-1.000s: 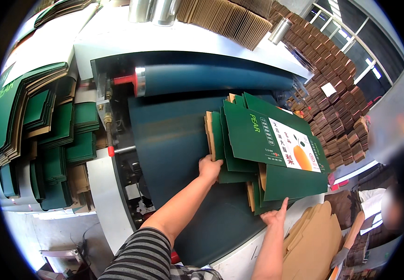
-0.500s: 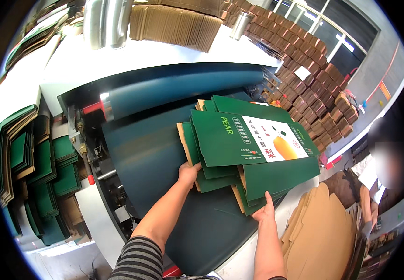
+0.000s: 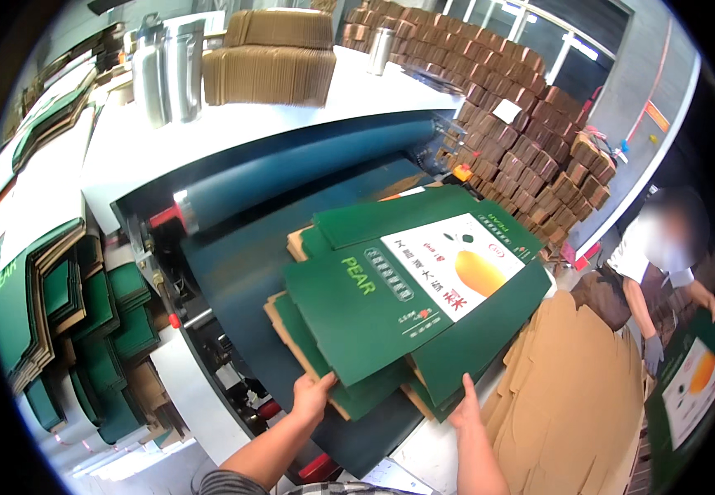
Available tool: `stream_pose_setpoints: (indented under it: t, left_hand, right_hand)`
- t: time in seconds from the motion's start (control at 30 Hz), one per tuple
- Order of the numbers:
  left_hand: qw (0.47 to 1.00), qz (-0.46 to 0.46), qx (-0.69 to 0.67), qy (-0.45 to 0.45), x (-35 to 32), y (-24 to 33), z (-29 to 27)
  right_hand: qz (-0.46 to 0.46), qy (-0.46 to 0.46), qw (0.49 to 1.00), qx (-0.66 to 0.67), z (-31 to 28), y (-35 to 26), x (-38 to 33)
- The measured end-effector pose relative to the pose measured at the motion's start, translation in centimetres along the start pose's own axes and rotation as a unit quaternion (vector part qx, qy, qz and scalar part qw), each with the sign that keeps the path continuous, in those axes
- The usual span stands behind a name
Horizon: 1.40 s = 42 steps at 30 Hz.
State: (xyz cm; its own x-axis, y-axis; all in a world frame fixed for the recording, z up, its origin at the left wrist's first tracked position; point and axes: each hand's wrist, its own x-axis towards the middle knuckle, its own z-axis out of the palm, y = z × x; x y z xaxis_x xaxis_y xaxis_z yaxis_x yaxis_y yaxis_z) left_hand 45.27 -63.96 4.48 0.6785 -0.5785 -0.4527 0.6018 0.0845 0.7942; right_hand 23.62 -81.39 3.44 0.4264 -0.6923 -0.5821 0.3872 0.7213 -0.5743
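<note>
The left hand (image 3: 312, 394) grips the near left corner of a stack of flat green cartons (image 3: 407, 305), fingers curled under the edge and thumb on top, clamped on it. The right hand (image 3: 466, 406) lies open and flat against the near right edge of the same stack, fingers together, pressing rather than gripping. The cartons lie fanned on the dark belt (image 3: 233, 272) of a machine, their top sheet showing a white panel with an orange fruit; brown undersides show at the stack's left and near edges. Bare belt lies open to the left of the stack and up toward the roller (image 3: 308, 169), which crosses the far end. To the right the stack overhangs the belt's edge, just above a pile of brown cardboard (image 3: 572, 404).

Left of the machine, stacks of green blanks (image 3: 85, 330) stand close against its side. On the white counter (image 3: 151, 136) behind the roller sit brown bundles (image 3: 271, 54) and steel cylinders (image 3: 167, 70). Far right, another person (image 3: 663, 264) bends over a green sheet (image 3: 691, 388).
</note>
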Motion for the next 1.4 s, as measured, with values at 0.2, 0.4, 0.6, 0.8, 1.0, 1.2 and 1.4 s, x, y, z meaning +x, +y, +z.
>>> stream_pose_setpoints:
  t: [0.2,0.4,0.6,0.8,1.0,1.2,1.4]
  left_hand:
    - [0.999,0.023,0.043,0.002,-4.9,-1.2,-1.9]
    - [0.996,-0.077,0.033,-0.023,-9.9,-1.5,-5.4]
    - [0.945,-0.218,0.184,-0.158,-11.6,-3.2,-8.3]
    - [0.897,-0.003,0.336,-0.287,-8.6,7.3,-9.0]
    - [0.880,0.320,0.350,0.035,4.4,15.2,-3.9]
    - [0.773,0.317,0.540,0.103,13.7,15.1,-3.4]
    - [0.972,0.105,0.209,-0.026,16.5,14.6,-7.6]
  right_hand:
    - [-0.067,0.077,0.995,0.008,-0.4,1.9,-3.0]
    - [-0.067,0.109,0.990,-0.061,-4.3,4.6,-4.4]
    - [-0.056,0.073,0.994,-0.058,-6.6,3.5,-5.1]
    - [-0.050,-0.002,0.997,-0.060,-6.1,3.1,-6.5]
    - [-0.106,-0.038,0.993,-0.032,-4.9,2.7,-7.2]
    - [-0.191,0.005,0.976,-0.106,-6.7,3.6,-7.9]
    - [-0.160,0.016,0.980,-0.114,-9.2,4.7,-7.4]
